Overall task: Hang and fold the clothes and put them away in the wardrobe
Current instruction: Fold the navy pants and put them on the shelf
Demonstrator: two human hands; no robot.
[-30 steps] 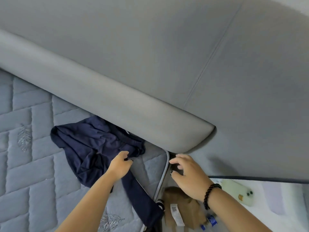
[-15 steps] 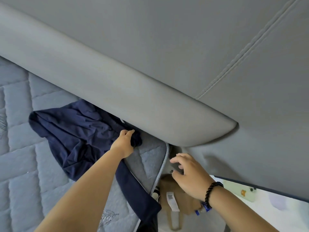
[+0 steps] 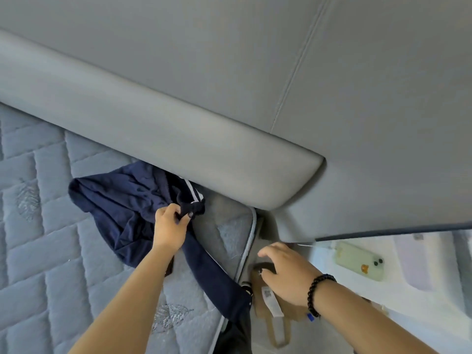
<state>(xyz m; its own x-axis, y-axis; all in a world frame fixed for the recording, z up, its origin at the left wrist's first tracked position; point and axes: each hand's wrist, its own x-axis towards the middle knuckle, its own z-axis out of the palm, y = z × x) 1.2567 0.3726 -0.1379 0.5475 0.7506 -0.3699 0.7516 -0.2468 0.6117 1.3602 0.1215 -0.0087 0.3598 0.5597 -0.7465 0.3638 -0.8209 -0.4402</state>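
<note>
Lifting the navy garment (image 3: 122, 213) cleanly off the mattress (image 3: 51, 251) probably means raising the pinched edge high, so the long part trailing over the mattress edge does not snag. The garment lies crumpled on the mattress, just under the grey headboard (image 3: 178, 139). Her left hand (image 3: 169, 229) reaches forward, arm nearly straight, fingers and thumb curled tight round a fold near the white stripes. Off the mattress edge, her right hand (image 3: 288, 272) hovers palm down over a brown bag (image 3: 268, 307), fingers spread, holding nothing.
</note>
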